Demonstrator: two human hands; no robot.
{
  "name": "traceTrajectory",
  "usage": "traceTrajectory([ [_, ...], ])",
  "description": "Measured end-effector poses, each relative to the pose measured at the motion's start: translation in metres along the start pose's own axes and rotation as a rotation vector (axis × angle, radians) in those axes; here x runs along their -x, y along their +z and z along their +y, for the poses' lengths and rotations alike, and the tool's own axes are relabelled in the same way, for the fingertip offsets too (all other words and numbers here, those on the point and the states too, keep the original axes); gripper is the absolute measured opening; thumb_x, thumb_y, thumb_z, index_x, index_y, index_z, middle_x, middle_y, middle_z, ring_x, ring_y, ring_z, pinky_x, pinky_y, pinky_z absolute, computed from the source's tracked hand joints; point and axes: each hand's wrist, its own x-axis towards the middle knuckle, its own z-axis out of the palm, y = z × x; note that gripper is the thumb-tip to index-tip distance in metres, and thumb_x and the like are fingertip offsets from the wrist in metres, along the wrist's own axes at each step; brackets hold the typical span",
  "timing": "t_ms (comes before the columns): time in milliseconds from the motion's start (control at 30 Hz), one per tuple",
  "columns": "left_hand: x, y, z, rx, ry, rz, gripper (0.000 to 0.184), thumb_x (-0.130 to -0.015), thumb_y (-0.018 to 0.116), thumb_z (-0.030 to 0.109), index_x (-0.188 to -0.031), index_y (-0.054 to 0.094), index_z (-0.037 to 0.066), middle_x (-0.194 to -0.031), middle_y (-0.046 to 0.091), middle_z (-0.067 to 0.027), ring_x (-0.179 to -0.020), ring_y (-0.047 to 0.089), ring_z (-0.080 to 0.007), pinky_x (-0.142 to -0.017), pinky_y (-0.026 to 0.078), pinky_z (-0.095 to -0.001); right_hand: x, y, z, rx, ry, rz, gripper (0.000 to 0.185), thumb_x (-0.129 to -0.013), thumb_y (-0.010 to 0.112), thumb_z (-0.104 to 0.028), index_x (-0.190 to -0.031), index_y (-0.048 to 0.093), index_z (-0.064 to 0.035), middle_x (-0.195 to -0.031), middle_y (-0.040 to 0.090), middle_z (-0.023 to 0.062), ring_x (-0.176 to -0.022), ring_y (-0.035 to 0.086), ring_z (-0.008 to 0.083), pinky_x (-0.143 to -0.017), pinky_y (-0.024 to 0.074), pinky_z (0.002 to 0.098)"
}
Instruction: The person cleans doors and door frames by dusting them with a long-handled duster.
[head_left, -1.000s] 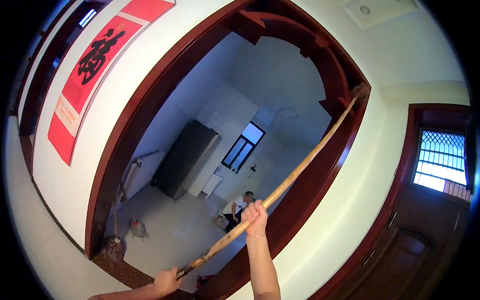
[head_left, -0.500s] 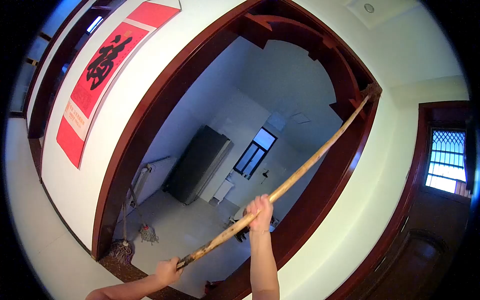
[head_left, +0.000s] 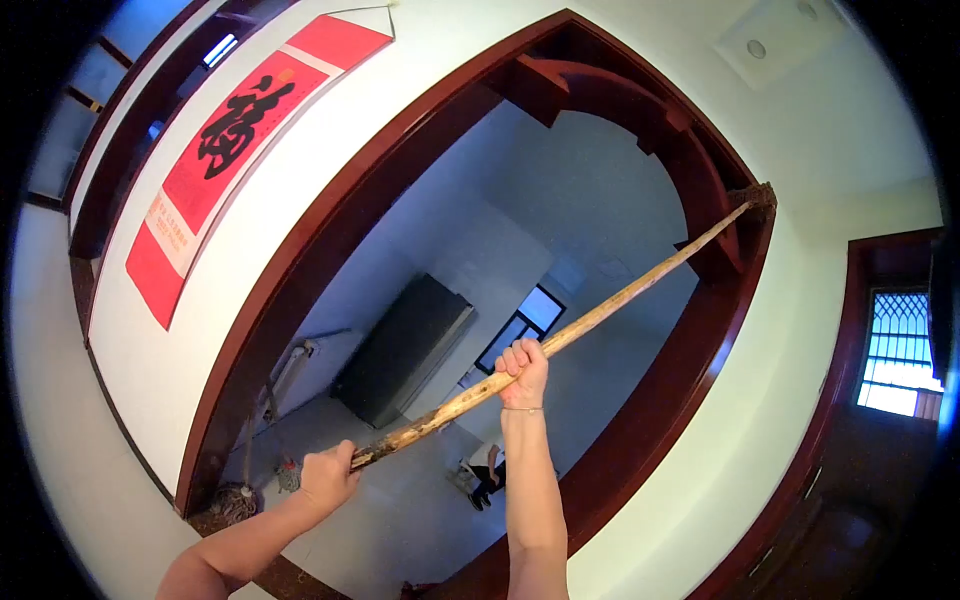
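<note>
A long-handled broom (head_left: 620,303) slants up from lower left to upper right, its pale wooden handle darker and worn at the near end. My left hand (head_left: 328,478) is closed around that near end. Farther up the handle, my right hand (head_left: 525,375) wraps it in a fist, a thin band on the wrist. The brown bristly head (head_left: 762,198) is at the upper right corner of the dark red wooden door frame (head_left: 640,455), seemingly touching it. A curved wooden arch piece (head_left: 640,95) spans the frame's top.
Through the opening are a dark refrigerator (head_left: 403,350), a window (head_left: 520,325) and a seated person (head_left: 487,470). Mops (head_left: 236,502) lean at the lower left. A red scroll (head_left: 240,140) hangs on the left wall; a dark door (head_left: 850,490) stands at right.
Both hands have risen in view with the broom. Its head has shifted slightly right, at the frame's corner. The view has tilted, and the seated person shows more clearly.
</note>
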Motion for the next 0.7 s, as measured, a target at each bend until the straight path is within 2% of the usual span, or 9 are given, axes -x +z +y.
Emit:
traceTrajectory([
  [67, 0.000, -0.014, -0.006, -0.049, -0.003, 0.067, 0.033, -0.062, 0.068, 0.011, -0.085, 0.045, 0.006, -0.069, 0.058, -0.0118, -0.062, 0.058, -0.0319, -0.052, 0.044, -0.0415, 0.002, 0.017, 0.007, -0.120, -0.004, -0.177, 0.022, -0.080, 0.044, -0.005, -0.062, 0.037, -0.0144, -0.049, 0.031, -0.0032, -0.038, 0.029, 0.0100, -0.040, 0.0289, 0.0274],
  [200, 0.005, -0.037, -0.017, -0.114, -0.015, 0.168, 0.031, -0.059, 0.067, 0.009, -0.083, 0.047, 0.007, -0.068, 0.056, -0.0116, -0.062, 0.057, -0.0322, -0.053, 0.044, -0.0417, 0.005, 0.043, 0.023, -0.203, 0.016, -0.286, 0.021, -0.080, 0.043, -0.004, -0.063, 0.036, -0.0147, -0.048, 0.031, -0.0040, -0.037, 0.028, 0.0092, -0.039, 0.0280, 0.0266],
  [333, 0.012, -0.052, -0.021, -0.180, -0.064, 0.181, 0.031, -0.057, 0.067, 0.007, -0.082, 0.047, 0.007, -0.069, 0.056, -0.0121, -0.062, 0.057, -0.0326, -0.054, 0.044, -0.0413, 0.011, 0.065, 0.030, -0.238, 0.039, -0.341, 0.021, -0.081, 0.044, -0.007, -0.062, 0.036, -0.0146, -0.047, 0.030, -0.0047, -0.035, 0.027, 0.0086, -0.038, 0.0292, 0.0256],
  [400, 0.018, -0.056, -0.023, -0.212, -0.057, 0.254, 0.032, -0.056, 0.066, 0.006, -0.082, 0.048, 0.007, -0.069, 0.056, -0.0126, -0.063, 0.057, -0.0329, -0.054, 0.044, -0.0412, 0.013, 0.071, 0.033, -0.279, 0.059, -0.455, 0.021, -0.080, 0.044, -0.007, -0.063, 0.035, -0.0146, -0.047, 0.029, -0.0045, -0.035, 0.028, 0.0085, -0.038, 0.0306, 0.0257],
  [433, 0.018, -0.058, -0.018, -0.229, -0.065, 0.259, 0.032, -0.055, 0.067, 0.005, -0.082, 0.048, 0.006, -0.069, 0.055, -0.0128, -0.062, 0.056, -0.0333, -0.053, 0.043, -0.0414, 0.014, 0.073, 0.032, -0.288, 0.072, -0.450, 0.019, -0.079, 0.043, -0.005, -0.065, 0.034, -0.0154, -0.046, 0.028, -0.0037, -0.034, 0.026, 0.0091, -0.038, 0.0276, 0.0265],
  [700, 0.019, -0.040, -0.013, -0.336, -0.097, 0.337, 0.030, -0.057, 0.068, 0.008, -0.079, 0.047, 0.006, -0.065, 0.053, -0.0126, -0.058, 0.055, -0.0341, -0.051, 0.042, -0.0420, 0.000, 0.062, 0.040, -0.372, 0.171, -0.557, 0.019, -0.078, 0.045, -0.006, -0.065, 0.035, -0.0148, -0.046, 0.028, -0.0038, -0.034, 0.026, 0.0091, -0.038, 0.0286, 0.0267],
])
